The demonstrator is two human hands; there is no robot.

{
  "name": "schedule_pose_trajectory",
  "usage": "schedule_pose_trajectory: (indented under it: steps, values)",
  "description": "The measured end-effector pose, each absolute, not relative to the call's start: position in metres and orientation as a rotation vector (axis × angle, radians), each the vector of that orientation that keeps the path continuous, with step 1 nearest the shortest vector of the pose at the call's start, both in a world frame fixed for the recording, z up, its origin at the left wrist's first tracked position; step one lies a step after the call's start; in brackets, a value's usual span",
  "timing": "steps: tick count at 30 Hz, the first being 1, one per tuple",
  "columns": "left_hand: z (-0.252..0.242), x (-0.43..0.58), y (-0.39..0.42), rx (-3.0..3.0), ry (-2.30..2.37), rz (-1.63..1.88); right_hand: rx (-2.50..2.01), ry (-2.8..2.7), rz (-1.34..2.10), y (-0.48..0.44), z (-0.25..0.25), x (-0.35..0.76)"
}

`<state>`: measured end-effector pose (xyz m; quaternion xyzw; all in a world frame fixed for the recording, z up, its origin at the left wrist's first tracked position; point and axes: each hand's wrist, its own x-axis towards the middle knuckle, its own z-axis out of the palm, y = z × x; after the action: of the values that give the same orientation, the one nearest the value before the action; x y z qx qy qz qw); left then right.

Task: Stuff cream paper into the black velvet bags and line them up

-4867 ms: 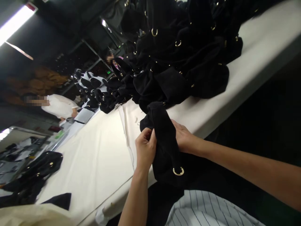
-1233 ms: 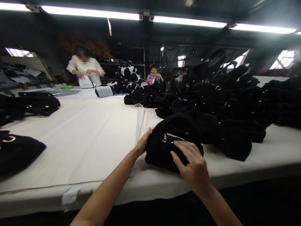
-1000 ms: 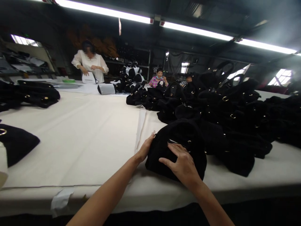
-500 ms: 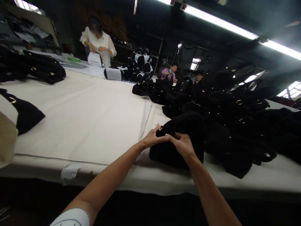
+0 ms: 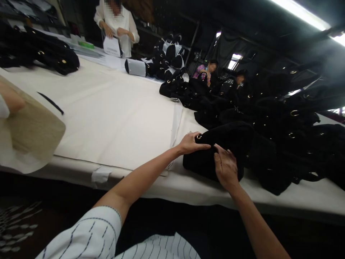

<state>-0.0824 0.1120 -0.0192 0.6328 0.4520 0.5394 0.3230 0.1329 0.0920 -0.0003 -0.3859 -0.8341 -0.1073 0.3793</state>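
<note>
A black fabric bag (image 5: pixel 199 165) with a gold ring lies at the table's front edge, against a heap of similar black bags. My left hand (image 5: pixel 192 143) grips the bag's upper left edge by the ring, its thumb stretched over the near face and its other fingers partly behind the cloth. On the bag's front rests my right hand (image 5: pixel 227 166), fingers pointing up and lying along the fabric near the left thumb. The right thumb's underside is hidden, and the bag's inside does not show.
Black bags with gold rings (image 5: pixel 280 151) pile up along the right. Pale cloth covers the table (image 5: pixel 115 115). At left, a co-worker's arm (image 5: pixel 10 99) is beside beige material (image 5: pixel 40 126). Another person (image 5: pixel 115 28) stands across the table near a green tape roll (image 5: pixel 86 45).
My right hand has turned from pinching at the bag's edge to lying along its front, apart from the left thumb. The view has tilted down, and beige material has come further in at left.
</note>
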Motion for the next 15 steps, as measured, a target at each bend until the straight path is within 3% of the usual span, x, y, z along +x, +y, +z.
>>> schedule_pose_trajectory:
  steps: [5, 9, 15]
  values:
    - [-0.024, -0.109, 0.116, 1.295, 0.838, 1.361, -1.018, -2.303, -0.264, 0.099, -0.007, 0.153]
    - [-0.034, -0.126, 0.122, 0.978, 1.028, 1.378, -0.944, -2.172, -0.275, 0.087, -0.006, 0.172]
    - [-0.052, -0.107, 0.120, 1.017, 1.073, 1.098, -0.946, -1.993, -0.226, 0.055, 0.014, 0.181]
